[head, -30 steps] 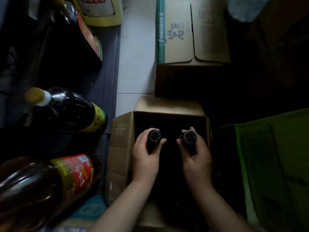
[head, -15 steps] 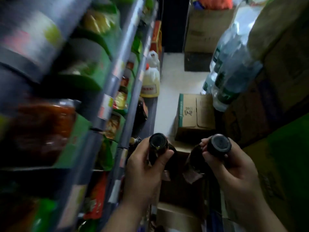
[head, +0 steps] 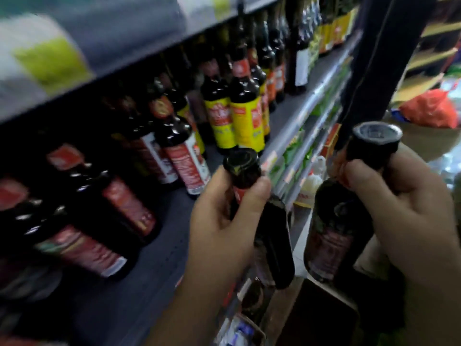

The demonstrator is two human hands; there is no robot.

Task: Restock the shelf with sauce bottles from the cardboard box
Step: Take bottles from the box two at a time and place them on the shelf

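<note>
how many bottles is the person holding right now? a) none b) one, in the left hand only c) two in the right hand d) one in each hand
d: the left hand grips the neck of one dark bottle and the right hand grips the neck of a second dark bottle, both raised in front of the shelf.

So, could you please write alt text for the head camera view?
Two hands each grip a dark sauce bottle by the neck, left hand and right hand, raised beside a grey shelf that holds rows of red-labelled and yellow-labelled bottles.
</note>
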